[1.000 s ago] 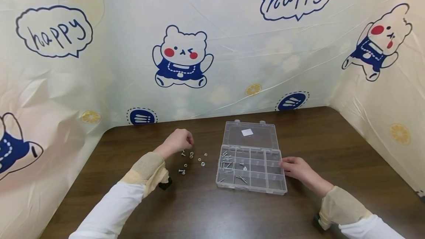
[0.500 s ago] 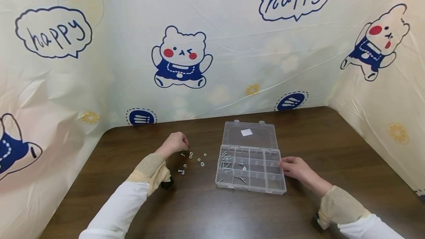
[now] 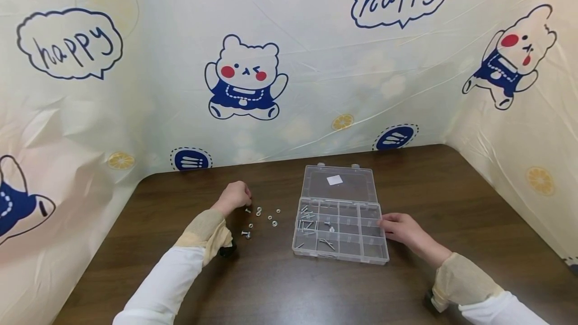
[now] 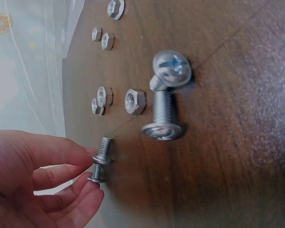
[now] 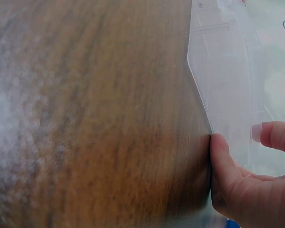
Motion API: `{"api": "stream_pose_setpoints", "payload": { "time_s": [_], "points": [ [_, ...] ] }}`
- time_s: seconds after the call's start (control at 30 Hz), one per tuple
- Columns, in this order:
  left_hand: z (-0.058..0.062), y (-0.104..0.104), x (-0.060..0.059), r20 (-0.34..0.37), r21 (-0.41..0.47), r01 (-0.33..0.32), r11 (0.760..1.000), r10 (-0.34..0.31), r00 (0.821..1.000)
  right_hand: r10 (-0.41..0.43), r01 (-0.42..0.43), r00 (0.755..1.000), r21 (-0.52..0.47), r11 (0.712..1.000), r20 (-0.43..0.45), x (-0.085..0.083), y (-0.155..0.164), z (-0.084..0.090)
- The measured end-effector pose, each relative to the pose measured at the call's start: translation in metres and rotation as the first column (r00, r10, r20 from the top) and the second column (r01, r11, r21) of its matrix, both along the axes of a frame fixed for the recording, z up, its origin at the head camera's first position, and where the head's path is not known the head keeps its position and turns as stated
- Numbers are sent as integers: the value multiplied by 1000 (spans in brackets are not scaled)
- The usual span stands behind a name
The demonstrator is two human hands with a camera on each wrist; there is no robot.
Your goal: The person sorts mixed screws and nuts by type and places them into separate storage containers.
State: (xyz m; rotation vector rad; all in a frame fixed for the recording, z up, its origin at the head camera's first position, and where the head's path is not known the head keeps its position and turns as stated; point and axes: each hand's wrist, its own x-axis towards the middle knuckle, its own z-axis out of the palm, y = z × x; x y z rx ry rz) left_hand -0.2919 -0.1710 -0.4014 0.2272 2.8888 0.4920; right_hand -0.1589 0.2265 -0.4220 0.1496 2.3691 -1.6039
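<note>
My left hand [image 3: 235, 197] lies curled on the table left of a scatter of small metal parts. In the left wrist view its thumb and a fingertip [image 4: 88, 170] pinch two small bolts [image 4: 102, 153] that lie end to end on the wood. Two bigger pan-head bolts [image 4: 165, 102] and several hex nuts [image 4: 134, 101] lie just beyond. My right hand [image 3: 399, 227] holds the right side of a clear compartment box [image 3: 340, 256]. In the right wrist view its thumb [image 5: 221, 161] presses the box wall [image 5: 228, 71] and a fingertip lies over the rim.
The box lid [image 3: 338, 182] lies open flat toward the back. Several screws sit in the left compartments [image 3: 309, 222]. Loose nuts [image 3: 273, 222] lie between my left hand and the box. A printed plastic sheet [image 3: 289, 64] walls the table on three sides.
My left hand has drawn back a little to the left, away from the scattered nuts. The right hand and the box have stayed where they were.
</note>
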Motion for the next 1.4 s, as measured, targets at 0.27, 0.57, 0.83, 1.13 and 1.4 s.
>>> {"api": "stream_pose_setpoints", "payload": {
  "time_s": [0.27, 0.57, 0.83, 1.13, 1.4],
  "points": [
    [1, 0, 3, 29, -11, 4, 1000, -4, 1000, -3, 3, 1000, 10, 1000, 11, 0, -1, 0],
    [17, 2, 9, -19, 98, 24, 995, -22, 1000, -9, 8, 1000, -55, 998, -13, 0, 0, -5],
    [28, 13, 17, -97, 146, 110, 983, -97, 991, -11, 11, 1000, -33, 999, -2, 0, 0, -3],
    [40, 46, 33, -160, 159, 273, 949, -248, 955, -6, 6, 1000, -22, 1000, 1, 0, -1, -3],
    [45, 79, 45, -196, 171, 369, 914, -336, 921, -16, 16, 1000, -44, 999, -3, 1, -1, -1]
  ]
}}
